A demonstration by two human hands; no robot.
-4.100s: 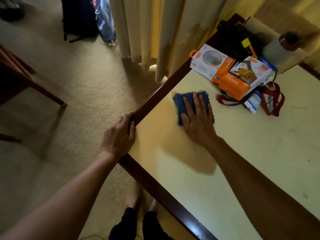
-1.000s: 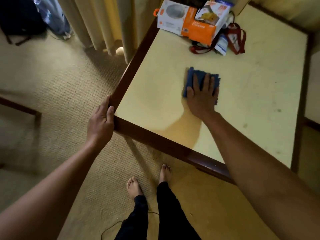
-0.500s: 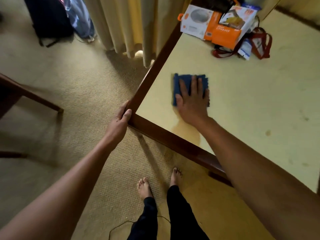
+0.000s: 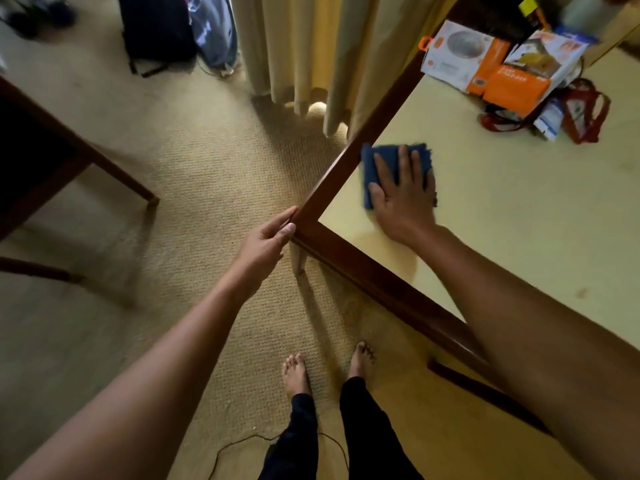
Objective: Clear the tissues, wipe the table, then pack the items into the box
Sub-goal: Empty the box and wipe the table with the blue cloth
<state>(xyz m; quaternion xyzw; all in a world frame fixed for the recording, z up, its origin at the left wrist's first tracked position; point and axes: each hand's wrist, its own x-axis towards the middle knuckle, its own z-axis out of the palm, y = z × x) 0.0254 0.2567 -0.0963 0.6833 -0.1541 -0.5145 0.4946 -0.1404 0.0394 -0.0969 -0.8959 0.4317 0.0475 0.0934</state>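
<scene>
A cream-topped table (image 4: 519, 216) with a dark wooden rim fills the right half of the view. My right hand (image 4: 401, 195) presses flat with straight fingers on a folded blue cloth (image 4: 384, 157) lying against the table's left rim, near the front corner. My left hand (image 4: 266, 242) grips that front corner of the rim between thumb and fingers. At the far end of the table lie two orange and white product boxes (image 4: 498, 71), a red strap (image 4: 585, 119) and a small white packet (image 4: 549, 117).
Cream curtains (image 4: 311, 53) hang beside the table's left edge. A dark wooden chair (image 4: 52, 161) stands on the carpet at left. A dark bag (image 4: 156, 29) lies at the far left. My bare feet (image 4: 325, 372) stand close to the table's front edge, with a thin cable on the floor.
My right hand has slid the blue cloth left, up against the table's left rim. My left hand has shifted along the rim and now holds the corner itself.
</scene>
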